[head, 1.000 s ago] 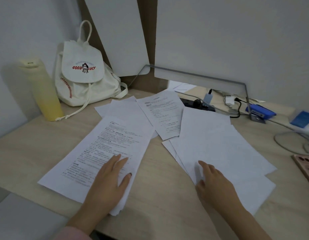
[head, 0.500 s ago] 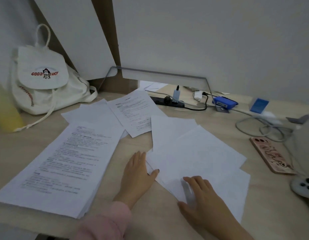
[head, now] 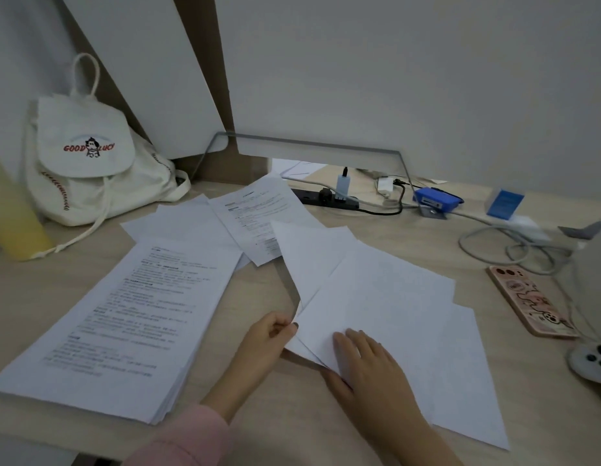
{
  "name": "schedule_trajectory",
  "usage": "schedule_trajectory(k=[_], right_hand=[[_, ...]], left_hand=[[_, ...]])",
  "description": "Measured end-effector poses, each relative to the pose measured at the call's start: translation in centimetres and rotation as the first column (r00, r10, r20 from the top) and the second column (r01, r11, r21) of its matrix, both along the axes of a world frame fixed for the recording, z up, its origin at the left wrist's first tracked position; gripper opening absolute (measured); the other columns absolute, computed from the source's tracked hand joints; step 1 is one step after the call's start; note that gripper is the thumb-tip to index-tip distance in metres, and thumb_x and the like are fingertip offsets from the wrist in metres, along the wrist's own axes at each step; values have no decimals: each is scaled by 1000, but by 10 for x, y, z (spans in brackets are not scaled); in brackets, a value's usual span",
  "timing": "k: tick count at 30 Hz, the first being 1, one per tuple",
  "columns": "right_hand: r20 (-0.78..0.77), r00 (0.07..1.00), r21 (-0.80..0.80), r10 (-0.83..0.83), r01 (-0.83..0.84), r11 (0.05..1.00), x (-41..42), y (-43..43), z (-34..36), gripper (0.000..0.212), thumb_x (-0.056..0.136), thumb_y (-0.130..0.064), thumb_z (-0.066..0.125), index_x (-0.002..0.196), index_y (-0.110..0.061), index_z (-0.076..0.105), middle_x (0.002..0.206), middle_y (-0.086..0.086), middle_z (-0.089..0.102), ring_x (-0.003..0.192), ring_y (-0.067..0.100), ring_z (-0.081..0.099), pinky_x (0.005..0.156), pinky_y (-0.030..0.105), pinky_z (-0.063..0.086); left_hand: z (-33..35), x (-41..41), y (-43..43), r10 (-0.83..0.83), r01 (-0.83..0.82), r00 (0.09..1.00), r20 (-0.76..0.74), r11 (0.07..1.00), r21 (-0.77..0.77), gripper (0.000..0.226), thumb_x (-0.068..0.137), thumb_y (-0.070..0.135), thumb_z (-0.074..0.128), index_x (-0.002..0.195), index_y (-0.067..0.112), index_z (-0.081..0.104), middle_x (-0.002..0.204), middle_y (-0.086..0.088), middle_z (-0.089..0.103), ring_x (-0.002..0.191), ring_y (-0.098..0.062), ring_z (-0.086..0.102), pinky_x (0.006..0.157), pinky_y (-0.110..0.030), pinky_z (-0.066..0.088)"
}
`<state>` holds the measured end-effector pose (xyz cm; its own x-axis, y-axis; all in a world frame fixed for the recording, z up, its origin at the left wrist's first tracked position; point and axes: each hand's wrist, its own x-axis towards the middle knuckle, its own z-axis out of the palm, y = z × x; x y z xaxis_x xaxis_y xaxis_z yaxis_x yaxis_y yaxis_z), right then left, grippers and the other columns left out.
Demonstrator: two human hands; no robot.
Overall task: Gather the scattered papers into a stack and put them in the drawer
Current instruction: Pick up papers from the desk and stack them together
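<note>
White loose sheets (head: 376, 297) lie near the front edge of the counter (head: 427, 237), just right of the thick printed pile (head: 131, 314). Our left hand (head: 269, 338) lay flat beside them a moment ago. Now its fingers are bent and pinch their near corner, lifting it up. Our right hand (head: 369, 361) rests on top, fingers straight, holding nothing. We think picking up has begun. We see no drawer yet.

A study desk (head: 393, 250) – printed papers (head: 131, 314), power strip (head: 329, 200), backpack (head: 87, 163).
</note>
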<state>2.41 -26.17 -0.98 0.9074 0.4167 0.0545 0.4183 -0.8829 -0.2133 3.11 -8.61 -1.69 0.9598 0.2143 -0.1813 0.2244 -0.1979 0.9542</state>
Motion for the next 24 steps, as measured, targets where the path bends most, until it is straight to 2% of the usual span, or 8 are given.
schedule_trajectory(k=[4,6,8,12,14,16,20,24], right_hand=[[-44,999,55,25,-22,998,-8,-8,9,59,92,-60,13,102,-32,64,104,-17,68,89,3,67,70,11,50],[-39,998,109,44,-40,993,-9,-10,11,69,81,-74,15,124,-36,53,132,-23,50,121,1,51,94,14,40],[-47,998,155,31,-23,988,-10,-10,6,93,63,-84,2,135,-38,38,144,-24,35,133,-1,36,103,15,31],[-9,994,119,-113,113,986,-9,3,-6,93,66,-79,1,136,-30,38,145,-11,41,130,6,42,104,22,36],[-49,993,114,-106,111,987,-10,10,-7,81,79,-76,11,120,-21,55,119,-5,63,105,11,63,85,24,52],[-32,993,157,-112,116,981,-11,13,-5,81,81,-76,15,115,-17,59,105,-7,67,90,11,67,74,23,54],[-98,977,379,-190,214,900,-9,11,-7,110,55,-91,-5,132,-27,41,121,-15,54,107,8,54,85,17,42],[-121,973,424,-199,231,875,-8,13,-5,94,64,-87,10,130,-29,42,119,-16,56,106,8,54,87,21,45]], left_hand=[[0,-8,3,70,-78,996,-48,979,-190,9,92,14,54,84,11,56,89,-11,62,84,-21,61,81,-41,55],[3,-11,3,94,-116,992,-82,939,-323,8,92,13,53,90,7,57,93,-13,62,87,-22,63,75,-36,58],[4,-14,1,117,-147,988,-97,897,-417,12,92,14,53,97,5,59,98,-14,64,88,-22,65,72,-33,58],[2,-18,-12,73,-117,992,-107,857,-502,23,91,10,53,113,11,59,108,-10,69,97,-23,67,82,-39,56],[1,-22,-21,6,-70,993,-120,839,-539,26,91,7,50,114,13,61,108,-9,71,100,-25,67,88,-42,54],[0,-25,-30,-44,-28,992,-120,840,-542,24,94,14,49,112,11,63,106,-10,72,101,-25,67,95,-44,50],[0,-26,-37,-49,-5,994,-92,861,-509,29,94,25,51,102,1,65,101,-14,73,98,-24,69,94,-41,51],[3,-22,-37,-61,10,994,-96,888,-461,30,92,26,53,99,-1,64,95,-11,74,90,-18,71,90,-34,53]])
